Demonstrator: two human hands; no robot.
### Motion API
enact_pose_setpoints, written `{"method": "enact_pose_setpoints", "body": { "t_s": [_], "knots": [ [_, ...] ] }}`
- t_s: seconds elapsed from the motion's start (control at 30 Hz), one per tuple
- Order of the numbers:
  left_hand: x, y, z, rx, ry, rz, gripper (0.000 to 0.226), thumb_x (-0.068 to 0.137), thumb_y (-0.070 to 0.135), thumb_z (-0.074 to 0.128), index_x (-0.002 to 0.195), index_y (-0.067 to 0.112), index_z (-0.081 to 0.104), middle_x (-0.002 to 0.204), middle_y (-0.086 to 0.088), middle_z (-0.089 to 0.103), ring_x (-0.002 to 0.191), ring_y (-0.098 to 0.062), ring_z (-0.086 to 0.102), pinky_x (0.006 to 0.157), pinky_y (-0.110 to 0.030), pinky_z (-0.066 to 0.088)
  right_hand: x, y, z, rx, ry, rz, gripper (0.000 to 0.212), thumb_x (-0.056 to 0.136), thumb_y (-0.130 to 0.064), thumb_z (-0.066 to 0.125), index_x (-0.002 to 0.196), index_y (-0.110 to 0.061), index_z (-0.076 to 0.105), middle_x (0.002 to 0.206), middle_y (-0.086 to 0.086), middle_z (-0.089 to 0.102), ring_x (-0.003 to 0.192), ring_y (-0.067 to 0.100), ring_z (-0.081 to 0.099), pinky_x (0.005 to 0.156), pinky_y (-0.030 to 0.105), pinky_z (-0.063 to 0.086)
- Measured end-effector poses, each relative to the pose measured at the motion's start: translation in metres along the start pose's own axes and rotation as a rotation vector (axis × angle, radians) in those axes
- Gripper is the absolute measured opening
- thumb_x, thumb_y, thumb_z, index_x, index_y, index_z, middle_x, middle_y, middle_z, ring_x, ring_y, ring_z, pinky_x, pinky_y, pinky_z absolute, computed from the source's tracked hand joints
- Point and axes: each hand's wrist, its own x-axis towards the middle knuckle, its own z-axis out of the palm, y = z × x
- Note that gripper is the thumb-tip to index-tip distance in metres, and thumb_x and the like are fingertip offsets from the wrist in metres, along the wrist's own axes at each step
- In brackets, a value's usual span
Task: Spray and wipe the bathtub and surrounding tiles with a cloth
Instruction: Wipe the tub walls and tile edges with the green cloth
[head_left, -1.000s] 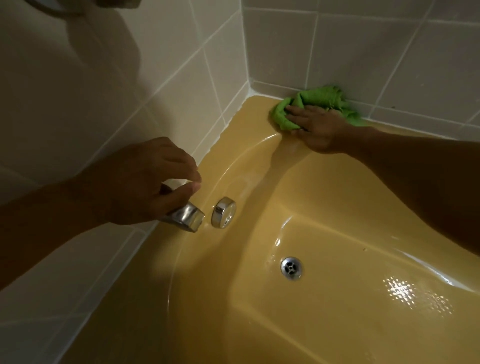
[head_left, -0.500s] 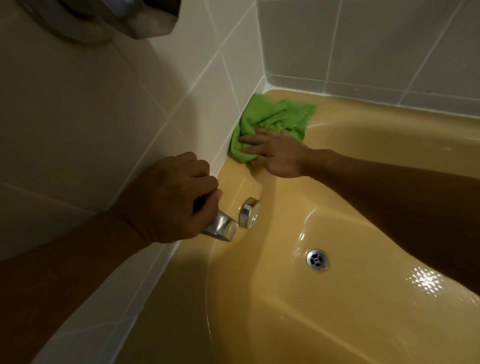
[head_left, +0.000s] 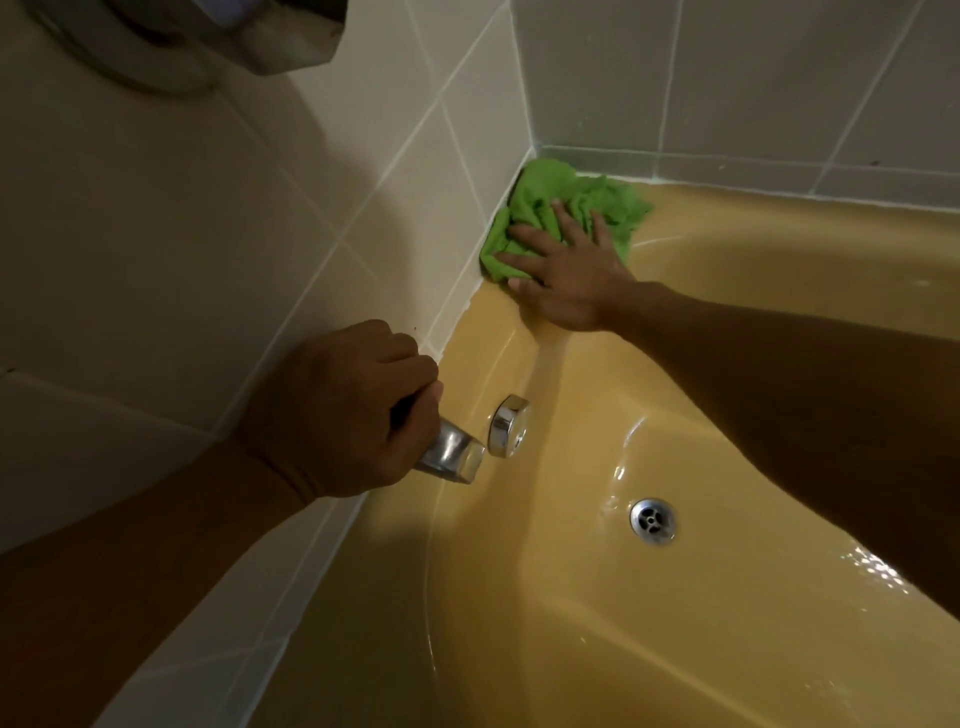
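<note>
Wiping corner rim | right hand (head_left: 566, 275) flat, fingers spread, pressing crumpled green cloth (head_left: 545, 197) onto mustard-yellow glossy bathtub (head_left: 779, 228) where white wall tiles (head_left: 182, 234) meet | left hand (head_left: 337, 410) clenched round chrome tap spout (head_left: 454, 457) | progress: basin glistens wet, likely midway; tiles, far rim probably left to wipe

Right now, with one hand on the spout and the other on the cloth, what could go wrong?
1. The left hand grips the chrome spout; leaning on it could strain or swing the fitting.
2. The right hand presses the green cloth with flat fingers on the glossy bathtub rim; it may skid toward the basin.
</note>
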Motion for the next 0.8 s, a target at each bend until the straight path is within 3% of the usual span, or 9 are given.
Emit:
{"method": "enact_pose_setpoints", "body": {
  "t_s": [0.33,0.43,0.67,0.8],
  "knots": [
    [-0.003,0.003,0.001,0.039,0.028,-0.014,0.033,0.096,0.024,0.047,0.069,0.008,0.059,0.068,-0.007,0.053,0.063,-0.024,0.046,0.057,-0.035,0.038,-0.058,-0.051,0.028,0.089,-0.003,-0.340,0.060,0.098,-0.062,0.010,0.154,-0.049,0.028,0.168,-0.014,0.013,0.155,0.027,-0.015,0.120,0.058,-0.017],
    [-0.003,0.002,0.002,0.057,0.026,-0.017,0.033,0.096,0.024,0.047,0.070,0.008,0.059,0.068,-0.008,0.054,0.064,-0.024,0.046,0.058,-0.035,0.037,-0.056,-0.044,0.020,0.114,-0.038,-0.368,0.049,0.105,-0.055,0.023,0.154,-0.048,0.029,0.168,-0.017,0.010,0.156,0.023,-0.013,0.118,0.055,-0.016],
    [-0.004,0.002,0.003,0.058,0.048,-0.008,0.033,0.096,0.024,0.045,0.070,0.010,0.058,0.065,-0.005,0.055,0.063,-0.022,0.045,0.059,-0.034,0.036,-0.016,-0.008,-0.006,0.122,-0.075,-0.105,0.048,0.107,-0.051,0.028,0.155,-0.048,0.026,0.169,-0.015,0.004,0.156,0.029,-0.009,0.119,0.062,-0.011],
    [-0.005,0.002,0.003,0.075,0.058,0.008,0.032,0.096,0.023,0.045,0.070,0.009,0.058,0.065,-0.005,0.054,0.062,-0.023,0.045,0.060,-0.033,0.033,-0.023,-0.019,-0.004,0.090,-0.054,-0.085,0.048,0.106,-0.052,0.029,0.154,-0.048,0.028,0.169,-0.013,0.008,0.156,0.030,-0.009,0.119,0.063,-0.010]
  ]
}}
